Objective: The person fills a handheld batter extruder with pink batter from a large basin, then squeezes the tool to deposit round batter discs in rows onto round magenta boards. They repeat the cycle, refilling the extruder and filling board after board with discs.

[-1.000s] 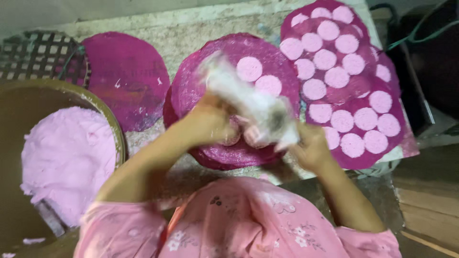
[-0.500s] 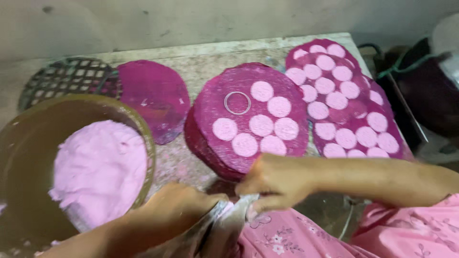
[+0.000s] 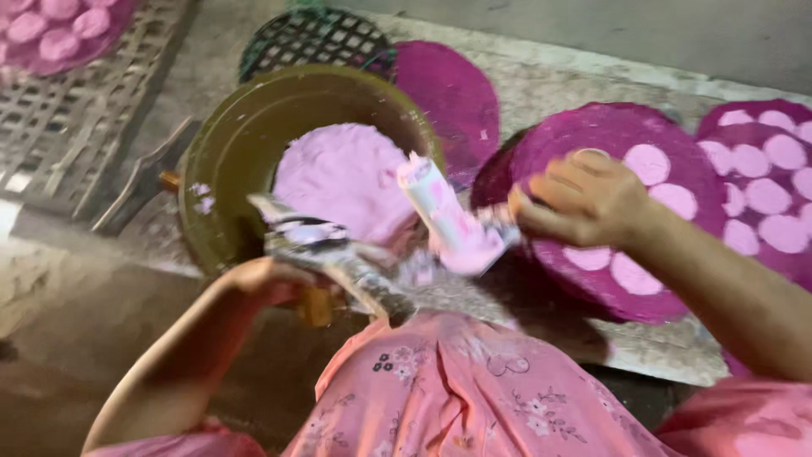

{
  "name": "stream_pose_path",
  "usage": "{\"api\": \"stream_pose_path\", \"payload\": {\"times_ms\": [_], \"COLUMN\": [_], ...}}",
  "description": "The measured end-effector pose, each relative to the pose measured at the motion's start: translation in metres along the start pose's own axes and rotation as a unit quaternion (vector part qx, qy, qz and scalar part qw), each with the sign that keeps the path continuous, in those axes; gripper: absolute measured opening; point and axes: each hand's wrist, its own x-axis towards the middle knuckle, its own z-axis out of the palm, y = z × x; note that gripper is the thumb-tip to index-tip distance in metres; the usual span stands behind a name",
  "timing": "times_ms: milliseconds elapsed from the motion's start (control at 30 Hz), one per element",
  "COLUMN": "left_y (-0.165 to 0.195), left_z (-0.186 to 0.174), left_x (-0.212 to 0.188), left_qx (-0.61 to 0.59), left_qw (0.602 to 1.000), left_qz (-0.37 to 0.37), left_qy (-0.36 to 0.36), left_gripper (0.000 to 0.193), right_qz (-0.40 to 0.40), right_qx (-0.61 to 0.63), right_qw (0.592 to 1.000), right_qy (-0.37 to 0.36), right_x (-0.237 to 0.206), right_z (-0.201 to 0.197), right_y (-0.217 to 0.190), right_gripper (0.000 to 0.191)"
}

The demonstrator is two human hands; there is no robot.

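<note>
Tabletop of rough grey stone (image 3: 558, 80) carries everything. On its left side sits a wide, round, olive-brown bowl (image 3: 211, 169) holding a smooth mound of pale pink dough (image 3: 338, 173). To the right lie flat, round magenta mats. One bare mat (image 3: 448, 93) is just behind the bowl. Another mat (image 3: 592, 135) carries several pale pink dough rounds (image 3: 647, 162), with more filled mats beyond it. A dark round lattice tray (image 3: 313, 38) lies at the far edge, and a pale woven bamboo rack (image 3: 68, 127) lies off to the left.

Above the bowl's near rim, a crumpled clear plastic bag smeared with pink paste (image 3: 448, 228) stretches between both hands. The left hand (image 3: 266, 283) is clenched around the bag's gathered, twisted end, low and close to the person's pink flowered garment. The right hand (image 3: 584, 199) hovers over the filled mat with its fingers pinched on the opposite end. Motion blur hides the exact grip.

The plastic bag thus lies between the hands, touching each, with its paste-filled middle tilted up over the bowl. To handle it well, I judge that the twisted end should be held tight so no paste escapes backward. Both hands should pull evenly, and the loaded middle should be kept above the bowl rather than the garment.
</note>
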Motion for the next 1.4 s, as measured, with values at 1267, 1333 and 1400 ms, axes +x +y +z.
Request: {"api": "stream_pose_path", "payload": {"times_ms": [1267,1333,1400], "left_y": [-0.007,-0.008,-0.008], "left_z": [-0.104,-0.104,-0.103], "left_x": [-0.055,-0.056,-0.056], "left_qx": [0.429,0.384,0.376], "left_qw": [0.674,0.703,0.700], "left_qz": [0.404,0.408,0.429], "left_qy": [0.445,0.438,0.429], "left_gripper": [0.039,0.041,0.037], "right_qz": [0.262,0.260,0.252], "right_qx": [0.354,0.380,0.400], "right_qw": [0.818,0.823,0.835], "right_qy": [-0.370,-0.332,-0.282], "right_x": [0.187,0.186,0.188], "right_z": [0.315,0.307,0.303], "right_y": [-0.139,-0.122,-0.118], "right_gripper": [0.034,0.033,0.034]}}
